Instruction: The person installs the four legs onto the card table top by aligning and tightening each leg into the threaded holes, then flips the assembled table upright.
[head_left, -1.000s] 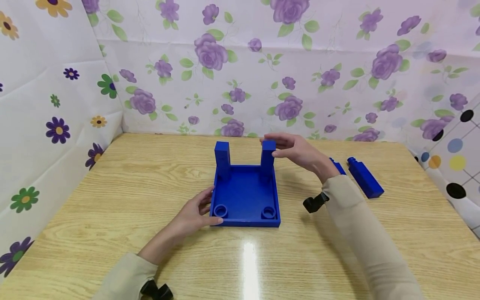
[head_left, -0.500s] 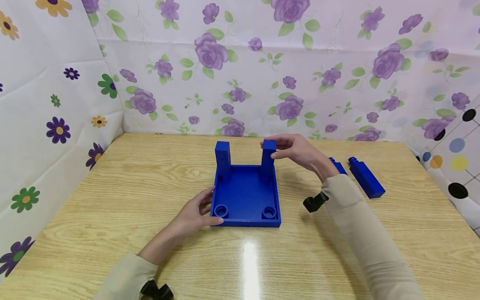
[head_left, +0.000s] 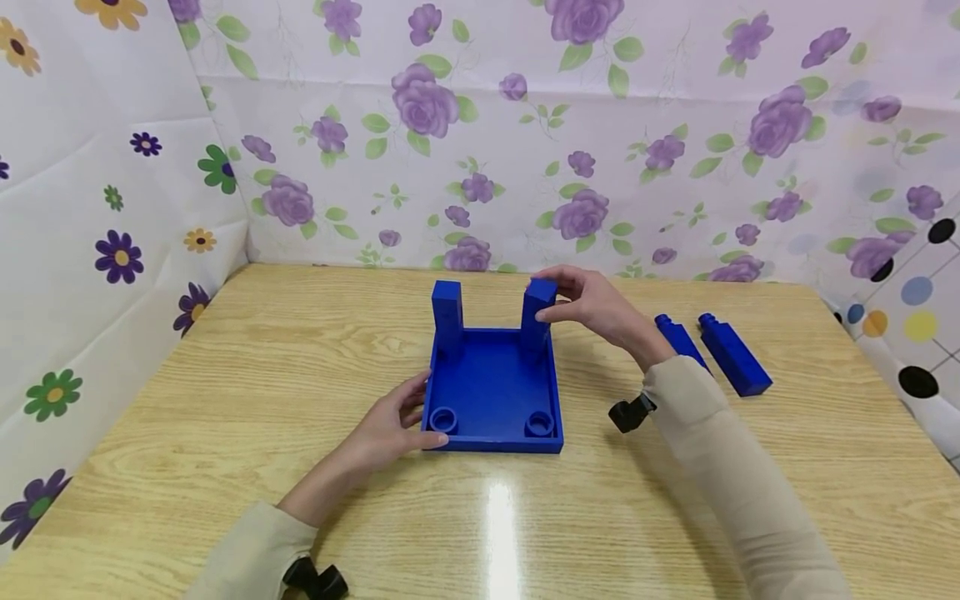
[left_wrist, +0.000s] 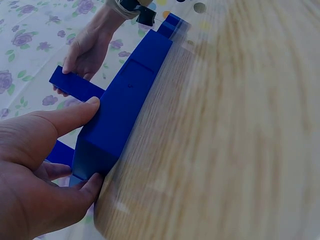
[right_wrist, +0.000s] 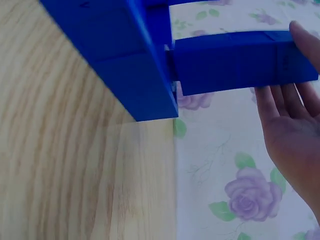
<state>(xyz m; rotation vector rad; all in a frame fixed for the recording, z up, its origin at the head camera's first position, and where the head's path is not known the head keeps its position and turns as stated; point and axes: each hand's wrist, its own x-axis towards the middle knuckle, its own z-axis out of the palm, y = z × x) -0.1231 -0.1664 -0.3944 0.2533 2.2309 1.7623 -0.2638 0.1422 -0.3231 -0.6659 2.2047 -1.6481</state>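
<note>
A blue square base [head_left: 491,392] with a raised rim lies on the table, like a small upturned table. My left hand [head_left: 386,429] grips its near left corner, thumb on the front side and fingers along the left side. At the far right corner, my right hand [head_left: 592,307] holds the top of an upright blue leg [head_left: 535,329] between thumb and fingers. This leg sits slightly turned against the base, with a narrow gap at its foot in the right wrist view. Another blue leg [head_left: 448,321] stands at the far left corner. Round sockets [head_left: 539,424] show at both near corners.
Two loose blue legs [head_left: 735,357] with threaded ends lie on the wooden table [head_left: 300,333] to the right, one partly behind the right sleeve. Flowered cloth [head_left: 337,225] hangs behind the table and at its sides. Each wrist carries a small black camera [head_left: 632,413].
The right hand has turned the far right leg, so its top face now sits at an angle. The right wrist has dipped slightly, showing more of one loose leg. The left hand stays put.
</note>
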